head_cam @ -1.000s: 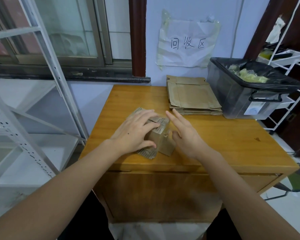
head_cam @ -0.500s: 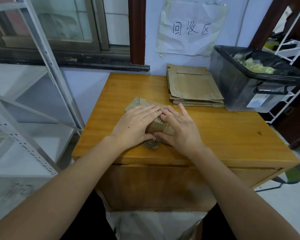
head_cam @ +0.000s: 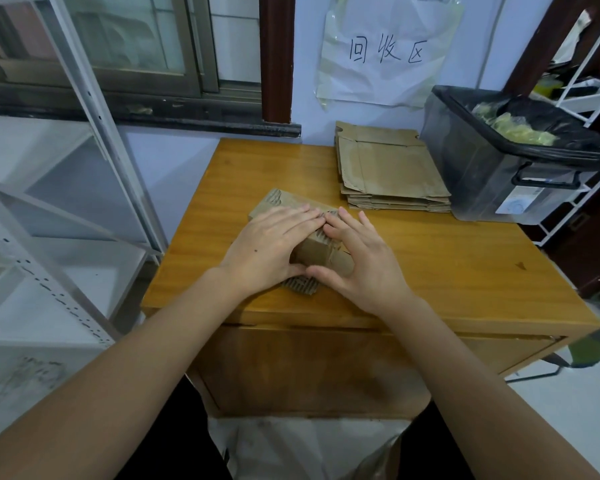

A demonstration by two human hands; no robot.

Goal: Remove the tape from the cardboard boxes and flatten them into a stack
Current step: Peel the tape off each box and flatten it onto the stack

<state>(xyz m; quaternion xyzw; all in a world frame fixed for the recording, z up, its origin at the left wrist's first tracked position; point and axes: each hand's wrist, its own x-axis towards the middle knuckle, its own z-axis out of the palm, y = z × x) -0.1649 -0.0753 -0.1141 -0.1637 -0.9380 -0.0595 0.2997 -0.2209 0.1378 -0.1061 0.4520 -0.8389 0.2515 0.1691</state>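
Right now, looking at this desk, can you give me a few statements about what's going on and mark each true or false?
1. Both hands, left and right, press on one box. True.
2. A stack of flattened boxes lies at the desk's back. True.
3. The bin stands left of the stack. False: it stands to its right.
4. The right hand holds a knife. False: it holds no tool, its fingers lie straight on the box.
5. A paper sign hangs on the wall. True.

Wooden table (head_cam: 465,265), black-lined bin (head_cam: 492,181), wall sign (head_cam: 385,50)
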